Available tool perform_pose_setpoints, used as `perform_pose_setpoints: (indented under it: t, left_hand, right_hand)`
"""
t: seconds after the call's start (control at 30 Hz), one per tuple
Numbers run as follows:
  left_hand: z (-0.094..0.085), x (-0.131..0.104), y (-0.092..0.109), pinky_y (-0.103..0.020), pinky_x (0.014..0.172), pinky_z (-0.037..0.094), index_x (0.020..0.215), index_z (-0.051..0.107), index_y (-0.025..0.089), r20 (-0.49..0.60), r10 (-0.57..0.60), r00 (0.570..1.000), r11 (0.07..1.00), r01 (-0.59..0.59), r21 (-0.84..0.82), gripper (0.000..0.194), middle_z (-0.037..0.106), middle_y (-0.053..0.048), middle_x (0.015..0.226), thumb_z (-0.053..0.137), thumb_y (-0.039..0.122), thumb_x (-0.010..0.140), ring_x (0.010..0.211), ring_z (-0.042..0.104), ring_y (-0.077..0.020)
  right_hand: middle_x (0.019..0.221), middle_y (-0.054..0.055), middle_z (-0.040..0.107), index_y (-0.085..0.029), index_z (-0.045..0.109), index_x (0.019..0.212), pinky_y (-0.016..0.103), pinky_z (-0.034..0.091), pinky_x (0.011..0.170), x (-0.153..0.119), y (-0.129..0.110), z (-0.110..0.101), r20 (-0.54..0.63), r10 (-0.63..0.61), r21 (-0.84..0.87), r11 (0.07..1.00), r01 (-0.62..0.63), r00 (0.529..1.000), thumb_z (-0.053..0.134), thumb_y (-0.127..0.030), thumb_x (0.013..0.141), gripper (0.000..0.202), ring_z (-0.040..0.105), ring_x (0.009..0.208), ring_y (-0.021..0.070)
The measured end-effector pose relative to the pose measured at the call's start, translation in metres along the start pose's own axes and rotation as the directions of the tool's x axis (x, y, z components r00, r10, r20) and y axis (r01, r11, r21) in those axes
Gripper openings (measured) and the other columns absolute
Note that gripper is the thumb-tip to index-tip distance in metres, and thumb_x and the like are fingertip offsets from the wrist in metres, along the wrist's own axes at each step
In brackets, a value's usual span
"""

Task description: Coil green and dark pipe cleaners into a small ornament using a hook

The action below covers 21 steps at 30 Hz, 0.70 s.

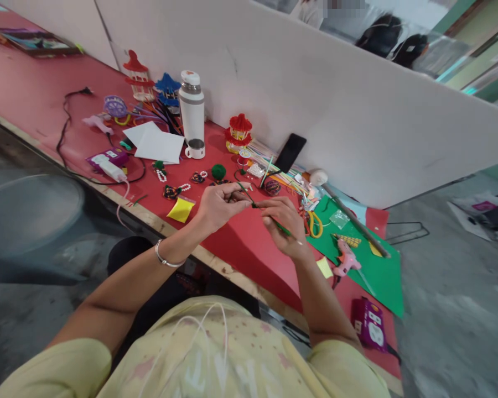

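Note:
My left hand [222, 205] pinches dark green yarn [245, 192] over the red table, with a loose strand rising from its fingertips. Close beside it on the right, my right hand [283, 224] is closed around a thin green crochet hook [281, 228], whose pale end sticks out below the palm. The hook's tip meets a small green stitch between the two hands. Just behind my left hand lies a ball of green yarn [218, 172]. A multicoloured yarn ball [273, 187] sits behind my right hand.
A white bottle [192, 113], white paper [160, 145] and beaded yarn pieces [172, 191] are at the left. A phone [291, 152] leans by the partition. Yellow-handled scissors [315, 224] and a pink glue gun [346, 260] lie right, near a purple power box [370, 325].

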State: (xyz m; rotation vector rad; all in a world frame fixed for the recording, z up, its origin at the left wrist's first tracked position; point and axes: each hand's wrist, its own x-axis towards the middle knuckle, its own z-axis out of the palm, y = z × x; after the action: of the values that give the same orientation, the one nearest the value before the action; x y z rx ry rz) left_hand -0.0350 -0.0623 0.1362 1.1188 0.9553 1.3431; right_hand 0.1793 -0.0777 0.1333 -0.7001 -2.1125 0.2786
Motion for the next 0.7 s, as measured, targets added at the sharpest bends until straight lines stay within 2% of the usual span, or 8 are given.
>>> perform_pose_setpoints:
  t: [0.13,0.23,0.37,0.47,0.53,0.6,0.7]
  left_hand:
    - [0.004,-0.001,0.003,-0.023,0.060,0.049,0.111,0.081,0.009,0.000,-0.084,0.996,0.989,0.083,-0.118,0.055,0.074,0.000,0.072,0.095,0.023,0.060,0.059,0.061,-0.0085]
    - [0.005,0.000,0.003,-0.022,0.054,0.043,0.112,0.081,0.009,0.006,-0.130,0.991,0.977,0.129,-0.168,0.059,0.073,0.000,0.072,0.097,0.024,0.058,0.055,0.054,-0.0063]
    - [0.005,0.002,0.000,-0.022,0.056,0.043,0.111,0.081,0.009,-0.017,-0.120,0.993,0.976,0.115,-0.186,0.062,0.075,-0.003,0.075,0.099,0.024,0.053,0.063,0.062,-0.0108]
    - [0.006,0.002,0.001,-0.021,0.052,0.039,0.111,0.081,0.010,-0.019,-0.123,0.992,0.969,0.116,-0.219,0.062,0.073,-0.001,0.072,0.100,0.022,0.053,0.060,0.059,-0.0092]
    - [0.005,0.001,0.004,-0.019,0.047,0.030,0.112,0.082,0.012,0.024,-0.162,0.987,0.948,0.162,-0.272,0.062,0.069,0.002,0.068,0.100,0.021,0.054,0.052,0.051,-0.0052]
    - [0.002,0.000,0.008,-0.018,0.043,0.021,0.110,0.083,0.014,0.125,-0.231,0.965,0.909,0.260,-0.326,0.059,0.063,0.005,0.062,0.101,0.020,0.054,0.044,0.039,-0.0009]
    - [-0.009,0.001,0.012,-0.018,0.043,0.015,0.106,0.084,0.015,0.301,-0.329,0.895,0.841,0.423,-0.337,0.053,0.056,0.007,0.057,0.101,0.019,0.056,0.040,0.030,0.0015]
  right_hand:
    - [0.118,0.009,0.078,-0.029,0.069,0.116,0.049,0.058,0.098,-0.008,-0.001,0.024,-0.140,-0.106,-0.251,0.966,0.068,0.984,0.069,-0.023,0.100,0.017,0.068,0.111,0.0266]
    - [0.117,0.010,0.076,-0.028,0.068,0.120,0.049,0.059,0.097,-0.011,0.000,0.033,-0.195,-0.135,-0.289,0.954,0.074,0.971,0.069,-0.022,0.100,0.021,0.067,0.111,0.0269]
    - [0.120,0.010,0.077,-0.029,0.066,0.124,0.048,0.059,0.098,-0.010,0.001,0.034,-0.195,-0.168,-0.305,0.947,0.103,0.966,0.071,-0.021,0.099,0.026,0.068,0.111,0.0259]
    - [0.122,0.009,0.078,-0.032,0.066,0.128,0.047,0.060,0.098,-0.012,0.001,0.037,-0.223,-0.187,-0.341,0.934,0.103,0.957,0.071,-0.021,0.099,0.031,0.070,0.111,0.0250]
    - [0.124,0.010,0.079,-0.032,0.067,0.131,0.047,0.060,0.097,-0.015,0.001,0.041,-0.271,-0.208,-0.358,0.928,0.102,0.940,0.071,-0.021,0.100,0.034,0.070,0.112,0.0256]
    - [0.124,0.010,0.081,-0.033,0.068,0.132,0.047,0.061,0.095,-0.017,0.004,0.043,-0.315,-0.235,-0.353,0.928,0.116,0.919,0.072,-0.024,0.100,0.034,0.071,0.112,0.0266]
    - [0.118,0.007,0.083,-0.037,0.071,0.131,0.047,0.063,0.091,-0.018,0.011,0.037,-0.303,-0.256,-0.290,0.942,0.168,0.918,0.072,-0.030,0.100,0.032,0.073,0.110,0.0269]
